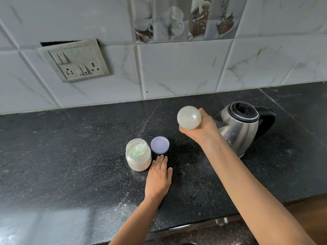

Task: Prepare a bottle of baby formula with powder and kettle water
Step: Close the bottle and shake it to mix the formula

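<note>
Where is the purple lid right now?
Head view, centre: the purple lid lies on the black counter, just right of the open powder jar, beyond the left hand.

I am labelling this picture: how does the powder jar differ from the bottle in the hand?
The powder jar stands upright on the counter; the bottle is held in the air, its round end toward the camera. No hand grips the jar; the right hand grips the bottle. The jar is open, with a scoop inside; the bottle's mouth is hidden. Both look pale.
</note>
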Action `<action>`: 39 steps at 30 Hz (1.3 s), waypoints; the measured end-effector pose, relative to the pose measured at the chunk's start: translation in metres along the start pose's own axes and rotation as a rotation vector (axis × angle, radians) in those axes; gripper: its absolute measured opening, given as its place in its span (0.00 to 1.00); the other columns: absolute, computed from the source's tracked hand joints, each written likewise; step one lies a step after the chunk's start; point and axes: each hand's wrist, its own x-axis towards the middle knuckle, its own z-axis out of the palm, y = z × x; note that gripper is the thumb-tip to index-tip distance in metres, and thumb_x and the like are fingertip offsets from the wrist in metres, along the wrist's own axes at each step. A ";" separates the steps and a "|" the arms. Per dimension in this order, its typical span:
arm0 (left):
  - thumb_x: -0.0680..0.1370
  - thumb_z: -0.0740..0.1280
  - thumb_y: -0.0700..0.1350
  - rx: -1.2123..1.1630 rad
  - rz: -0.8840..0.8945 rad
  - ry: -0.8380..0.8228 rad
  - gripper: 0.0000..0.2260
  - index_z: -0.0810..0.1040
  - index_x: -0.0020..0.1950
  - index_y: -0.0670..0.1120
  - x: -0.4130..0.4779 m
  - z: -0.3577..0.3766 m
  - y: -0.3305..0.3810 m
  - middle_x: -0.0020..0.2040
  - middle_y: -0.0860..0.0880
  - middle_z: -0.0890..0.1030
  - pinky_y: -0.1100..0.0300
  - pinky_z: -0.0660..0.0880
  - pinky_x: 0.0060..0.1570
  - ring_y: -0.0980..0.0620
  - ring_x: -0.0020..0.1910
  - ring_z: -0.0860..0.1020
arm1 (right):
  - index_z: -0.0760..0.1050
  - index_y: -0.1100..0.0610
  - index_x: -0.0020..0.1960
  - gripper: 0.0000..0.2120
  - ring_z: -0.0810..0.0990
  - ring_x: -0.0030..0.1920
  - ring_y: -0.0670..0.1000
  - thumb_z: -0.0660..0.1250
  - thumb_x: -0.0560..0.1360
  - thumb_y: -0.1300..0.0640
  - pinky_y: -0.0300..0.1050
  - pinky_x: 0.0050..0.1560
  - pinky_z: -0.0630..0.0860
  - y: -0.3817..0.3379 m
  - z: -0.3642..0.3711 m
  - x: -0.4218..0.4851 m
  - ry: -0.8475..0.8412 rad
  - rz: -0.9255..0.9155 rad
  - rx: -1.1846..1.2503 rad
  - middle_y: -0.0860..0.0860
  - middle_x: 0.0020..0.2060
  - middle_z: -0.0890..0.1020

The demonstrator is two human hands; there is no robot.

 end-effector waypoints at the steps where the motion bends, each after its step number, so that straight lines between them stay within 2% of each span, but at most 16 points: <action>1: 0.82 0.54 0.50 -0.003 -0.001 -0.002 0.22 0.63 0.74 0.43 0.000 0.000 0.000 0.74 0.46 0.64 0.62 0.44 0.71 0.50 0.75 0.58 | 0.68 0.55 0.56 0.11 0.75 0.44 0.58 0.63 0.79 0.50 0.52 0.35 0.70 -0.001 0.000 0.000 0.021 0.010 0.040 0.57 0.46 0.76; 8: 0.82 0.54 0.50 -0.005 -0.005 -0.002 0.22 0.62 0.74 0.44 0.000 0.000 0.000 0.75 0.47 0.63 0.62 0.45 0.72 0.51 0.75 0.57 | 0.69 0.58 0.57 0.12 0.75 0.48 0.56 0.66 0.77 0.54 0.50 0.37 0.72 -0.008 -0.007 0.003 -0.023 0.092 0.153 0.56 0.58 0.76; 11: 0.82 0.55 0.50 -0.012 -0.014 0.004 0.22 0.63 0.74 0.44 0.000 0.000 0.000 0.74 0.47 0.64 0.61 0.47 0.72 0.51 0.75 0.58 | 0.71 0.61 0.52 0.10 0.76 0.44 0.57 0.66 0.77 0.55 0.50 0.41 0.75 -0.010 -0.007 -0.001 -0.098 0.109 0.128 0.59 0.47 0.79; 13: 0.82 0.54 0.50 -0.007 -0.013 0.007 0.22 0.62 0.74 0.44 -0.001 0.000 0.001 0.75 0.47 0.63 0.62 0.46 0.72 0.52 0.75 0.57 | 0.71 0.62 0.58 0.19 0.79 0.40 0.59 0.72 0.71 0.57 0.49 0.41 0.80 -0.011 -0.010 -0.001 -0.241 0.171 0.049 0.62 0.43 0.78; 15: 0.82 0.54 0.50 -0.009 -0.013 0.011 0.22 0.62 0.75 0.45 -0.001 -0.001 0.002 0.75 0.47 0.63 0.62 0.45 0.72 0.52 0.75 0.56 | 0.67 0.61 0.68 0.35 0.82 0.40 0.60 0.76 0.64 0.60 0.50 0.41 0.82 -0.013 -0.012 -0.001 -0.374 0.234 -0.013 0.63 0.47 0.79; 16: 0.82 0.54 0.50 -0.010 -0.012 0.008 0.22 0.61 0.75 0.45 0.000 -0.001 0.002 0.75 0.47 0.62 0.62 0.45 0.72 0.52 0.75 0.56 | 0.65 0.60 0.70 0.37 0.83 0.40 0.60 0.76 0.64 0.59 0.50 0.42 0.83 -0.014 -0.011 -0.001 -0.397 0.239 -0.029 0.63 0.48 0.79; 18: 0.82 0.55 0.50 -0.001 -0.011 0.006 0.22 0.62 0.74 0.44 0.000 0.000 0.002 0.75 0.47 0.63 0.62 0.45 0.72 0.51 0.75 0.57 | 0.67 0.60 0.69 0.29 0.83 0.42 0.60 0.70 0.71 0.56 0.51 0.43 0.81 -0.014 -0.006 0.000 -0.347 0.165 0.039 0.60 0.51 0.79; 20: 0.82 0.55 0.50 0.008 -0.011 0.002 0.22 0.62 0.74 0.44 0.000 0.001 0.002 0.74 0.46 0.64 0.61 0.46 0.72 0.50 0.75 0.58 | 0.71 0.62 0.58 0.13 0.80 0.47 0.62 0.64 0.77 0.56 0.57 0.41 0.80 -0.013 -0.004 0.003 -0.229 0.060 0.180 0.59 0.49 0.78; 21: 0.82 0.56 0.49 0.010 -0.013 -0.001 0.22 0.63 0.74 0.43 0.000 0.001 0.002 0.74 0.45 0.64 0.61 0.46 0.72 0.50 0.74 0.58 | 0.71 0.64 0.55 0.11 0.78 0.51 0.62 0.61 0.79 0.56 0.60 0.40 0.79 -0.013 -0.006 0.005 -0.179 0.033 0.214 0.60 0.50 0.78; 24: 0.81 0.56 0.49 0.011 -0.018 -0.006 0.22 0.63 0.74 0.43 0.001 0.001 0.003 0.74 0.45 0.64 0.60 0.47 0.72 0.49 0.74 0.58 | 0.69 0.71 0.61 0.21 0.79 0.52 0.61 0.66 0.75 0.57 0.58 0.37 0.82 -0.015 -0.024 0.009 -0.331 0.286 0.088 0.63 0.61 0.74; 26: 0.81 0.56 0.50 0.016 -0.018 -0.007 0.22 0.63 0.74 0.44 0.001 0.002 0.002 0.74 0.45 0.64 0.60 0.47 0.72 0.49 0.74 0.58 | 0.73 0.70 0.61 0.24 0.81 0.45 0.59 0.72 0.70 0.58 0.50 0.39 0.82 -0.018 -0.029 0.006 -0.473 0.397 -0.199 0.62 0.58 0.75; 28: 0.81 0.56 0.50 0.023 -0.019 -0.006 0.22 0.63 0.74 0.44 0.001 0.002 0.003 0.74 0.46 0.64 0.61 0.46 0.72 0.50 0.74 0.58 | 0.77 0.64 0.60 0.24 0.82 0.41 0.57 0.75 0.66 0.57 0.48 0.37 0.81 -0.019 -0.028 0.005 -0.551 0.244 -0.334 0.62 0.53 0.79; 31: 0.82 0.55 0.50 0.023 -0.021 -0.003 0.22 0.63 0.74 0.44 0.000 0.002 0.003 0.74 0.46 0.64 0.61 0.46 0.72 0.50 0.75 0.58 | 0.70 0.65 0.64 0.34 0.83 0.40 0.59 0.77 0.61 0.60 0.50 0.35 0.81 -0.018 -0.031 0.016 -0.526 0.177 -0.034 0.64 0.49 0.80; 33: 0.82 0.55 0.50 0.029 -0.020 -0.004 0.22 0.62 0.74 0.44 0.000 0.002 0.004 0.74 0.46 0.64 0.61 0.46 0.72 0.50 0.75 0.58 | 0.68 0.66 0.65 0.33 0.82 0.41 0.60 0.76 0.64 0.61 0.52 0.35 0.81 -0.019 -0.034 0.022 -0.589 0.204 0.060 0.64 0.49 0.79; 36: 0.82 0.55 0.50 0.039 -0.017 -0.005 0.22 0.62 0.74 0.44 0.000 0.003 0.004 0.74 0.46 0.63 0.62 0.45 0.72 0.50 0.75 0.57 | 0.71 0.63 0.67 0.24 0.80 0.45 0.58 0.69 0.73 0.56 0.51 0.41 0.80 -0.021 -0.038 0.018 -0.820 0.167 -0.191 0.64 0.54 0.77; 39: 0.82 0.55 0.50 0.043 -0.017 0.003 0.22 0.63 0.74 0.44 0.002 0.002 0.003 0.74 0.45 0.64 0.62 0.45 0.72 0.50 0.74 0.58 | 0.69 0.63 0.65 0.34 0.82 0.44 0.58 0.78 0.64 0.58 0.50 0.39 0.81 -0.021 -0.034 0.021 -0.725 0.120 -0.087 0.62 0.52 0.78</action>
